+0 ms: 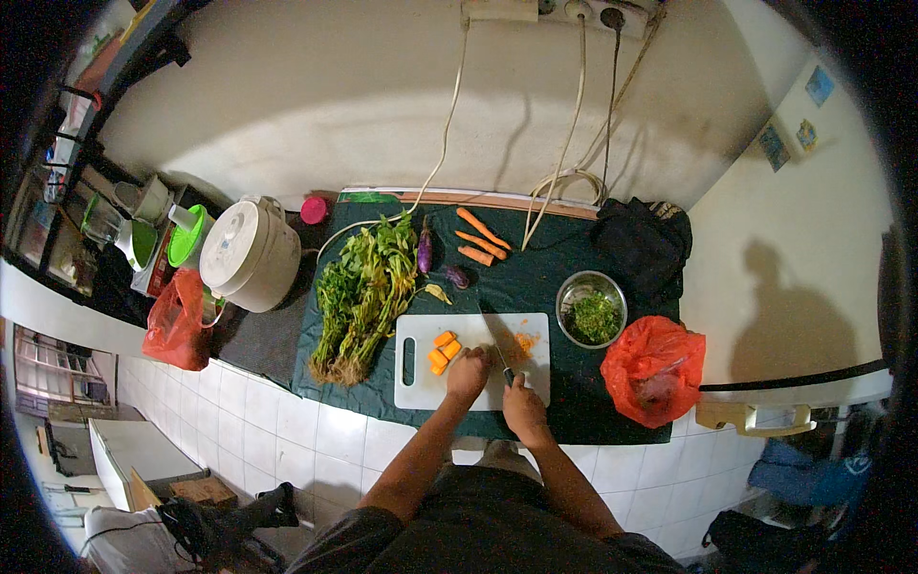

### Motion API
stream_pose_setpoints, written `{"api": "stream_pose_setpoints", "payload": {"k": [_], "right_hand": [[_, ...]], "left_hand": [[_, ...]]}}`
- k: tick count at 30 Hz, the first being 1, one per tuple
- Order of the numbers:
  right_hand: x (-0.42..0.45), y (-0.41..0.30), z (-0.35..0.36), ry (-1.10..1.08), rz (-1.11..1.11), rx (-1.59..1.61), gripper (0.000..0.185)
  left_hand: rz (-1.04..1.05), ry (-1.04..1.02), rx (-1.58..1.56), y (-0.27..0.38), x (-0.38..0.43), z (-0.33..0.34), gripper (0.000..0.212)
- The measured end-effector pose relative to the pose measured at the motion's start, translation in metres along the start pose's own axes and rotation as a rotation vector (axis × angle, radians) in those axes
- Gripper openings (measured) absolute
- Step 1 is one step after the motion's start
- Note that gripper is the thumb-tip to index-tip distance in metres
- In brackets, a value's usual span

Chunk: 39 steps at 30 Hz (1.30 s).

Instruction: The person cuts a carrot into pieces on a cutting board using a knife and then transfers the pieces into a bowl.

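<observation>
A white cutting board [430, 394] lies on the dark green cloth before me. My right hand [525, 410] grips the dark handle of a kitchen knife [497, 336], its blade pointing away over the board. My left hand [469, 374] rests on the board left of the blade, fingers bent; whatever may be under the fingertips is hidden. Beside it lie several orange carrot chunks [450, 349]. Finely chopped orange bits [526, 344] lie right of the blade. Beyond the board are several carrots [482, 233], a long purple eggplant [425, 252] and a shorter purple piece [456, 276].
Leafy greens with roots [362, 301] lie left of the board. On the right stand a metal bowl of chopped greens [594, 316] and an open red plastic bag [652, 373], with black fabric [642, 244] behind. A white rice cooker [251, 251] stands at left; cables hang from wall sockets.
</observation>
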State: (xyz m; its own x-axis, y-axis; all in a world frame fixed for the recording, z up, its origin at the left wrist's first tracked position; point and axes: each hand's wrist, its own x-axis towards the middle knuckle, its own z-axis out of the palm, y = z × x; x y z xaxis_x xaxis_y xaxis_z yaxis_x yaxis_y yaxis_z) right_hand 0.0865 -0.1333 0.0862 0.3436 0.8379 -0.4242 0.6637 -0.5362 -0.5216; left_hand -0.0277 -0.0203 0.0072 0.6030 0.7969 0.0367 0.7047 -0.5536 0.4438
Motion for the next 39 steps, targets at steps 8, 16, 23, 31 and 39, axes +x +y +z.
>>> {"api": "stream_pose_setpoints", "payload": {"k": [8,16,23,31,39], "right_hand": [[0.006,0.027,0.038,0.078,0.017,0.011,0.031],[0.001,-0.002,0.015,-0.010,0.030,0.018,0.035],[0.008,0.003,0.022,-0.033,0.103,0.000,0.039],[0.009,0.019,0.038,-0.030,0.103,-0.006,0.042],[0.004,-0.006,0.021,0.059,0.031,-0.059,0.037]], "left_hand": [[0.224,0.065,0.079,0.005,-0.002,-0.005,0.015],[-0.146,0.008,-0.217,-0.011,0.001,0.008,0.016],[-0.292,-0.096,-0.238,-0.011,0.018,0.004,0.021],[-0.236,-0.107,-0.236,0.002,0.023,-0.005,0.023],[-0.267,-0.072,-0.210,-0.004,0.013,-0.008,0.021]]}}
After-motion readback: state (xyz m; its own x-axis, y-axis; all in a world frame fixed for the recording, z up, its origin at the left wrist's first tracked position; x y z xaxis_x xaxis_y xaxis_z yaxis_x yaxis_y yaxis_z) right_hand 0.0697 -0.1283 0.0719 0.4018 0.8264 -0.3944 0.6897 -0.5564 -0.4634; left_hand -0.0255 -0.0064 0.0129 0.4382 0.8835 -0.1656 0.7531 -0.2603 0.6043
